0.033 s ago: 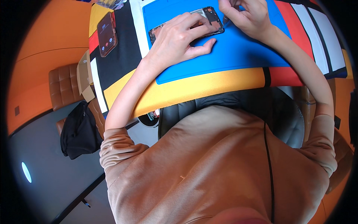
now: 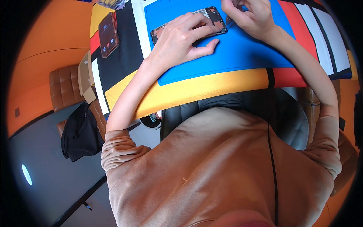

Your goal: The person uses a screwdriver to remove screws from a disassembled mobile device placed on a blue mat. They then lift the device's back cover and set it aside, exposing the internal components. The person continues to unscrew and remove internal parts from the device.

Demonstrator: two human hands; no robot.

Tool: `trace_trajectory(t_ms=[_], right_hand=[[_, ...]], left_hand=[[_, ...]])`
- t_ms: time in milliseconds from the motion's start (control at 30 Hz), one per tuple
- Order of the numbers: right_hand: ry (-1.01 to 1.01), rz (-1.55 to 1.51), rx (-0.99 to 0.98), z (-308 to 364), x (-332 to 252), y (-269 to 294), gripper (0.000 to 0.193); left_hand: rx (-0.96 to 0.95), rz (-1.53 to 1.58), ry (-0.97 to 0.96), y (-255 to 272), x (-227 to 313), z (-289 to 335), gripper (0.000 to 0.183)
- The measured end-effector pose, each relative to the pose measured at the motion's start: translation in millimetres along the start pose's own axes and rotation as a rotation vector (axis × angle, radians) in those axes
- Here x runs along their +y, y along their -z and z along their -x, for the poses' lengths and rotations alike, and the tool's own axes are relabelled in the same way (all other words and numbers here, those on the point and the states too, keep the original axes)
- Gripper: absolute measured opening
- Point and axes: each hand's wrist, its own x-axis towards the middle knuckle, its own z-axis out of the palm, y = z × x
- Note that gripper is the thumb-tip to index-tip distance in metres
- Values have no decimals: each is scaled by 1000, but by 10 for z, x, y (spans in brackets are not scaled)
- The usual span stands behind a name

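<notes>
A smartphone with its inner parts bare (image 2: 215,16) lies on a blue mat (image 2: 242,53). Across it rests my left hand (image 2: 185,34), its fingers bent onto the phone's inside and its thumb held apart over the mat. At the phone's right end, my right hand (image 2: 251,17) is closed around a slim dark tool (image 2: 228,20), whose lower end shows beside the phone's edge. The upper picture edge cuts off part of that hand, so the tool's exact kind cannot be made out.
A second phone (image 2: 109,34) with a lit screen lies at the left on the colour-blocked tablecloth (image 2: 128,45). Clear plastic wrapping (image 2: 113,3) sits at the far left. Beside the table are a cardboard box (image 2: 86,75), a brown chair (image 2: 66,87) and a black bag (image 2: 81,130).
</notes>
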Motion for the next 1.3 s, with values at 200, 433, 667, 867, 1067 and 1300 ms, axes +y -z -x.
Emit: trace_trajectory(t_ms=[200,433,667,867,1067,1300], right_hand=[[13,-11,-20,32,58,-29,17],[23,-17,-72,-4,5,20,17],[20,-122,-99,-23,-5,-7,17],[66,-46,-147,-108,-37,43,18],[15,-31,-288,-158,-82,156,29],[-133,-147,-292,-158,-62,104,29]], left_hand=[[0,-4,-1,-1,-5,0,28],[-8,-4,9,-3,-6,15,29],[-9,-13,-5,2,-7,4,29],[-38,-12,-5,16,16,-19,26],[-138,-66,-13,69,58,-52,30],[-109,-192,-108,75,129,-104,24]])
